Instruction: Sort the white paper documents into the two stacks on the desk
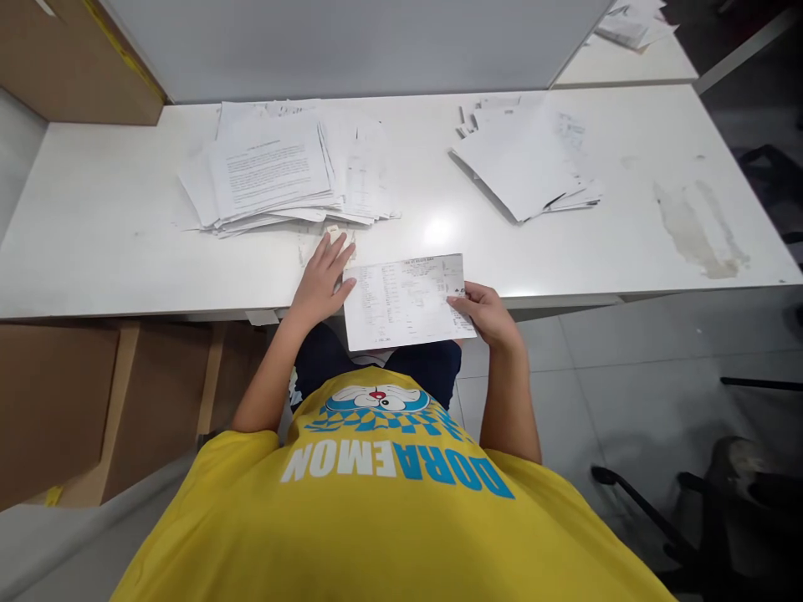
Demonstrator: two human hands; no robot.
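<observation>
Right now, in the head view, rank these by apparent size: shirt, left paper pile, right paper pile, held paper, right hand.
1. Shirt, by far
2. Left paper pile
3. Right paper pile and held paper: too alike to rank surely
4. Right hand

left hand (323,280) | palm down, fingers spread | right hand (488,314) | thumb uppermost, pinching
</observation>
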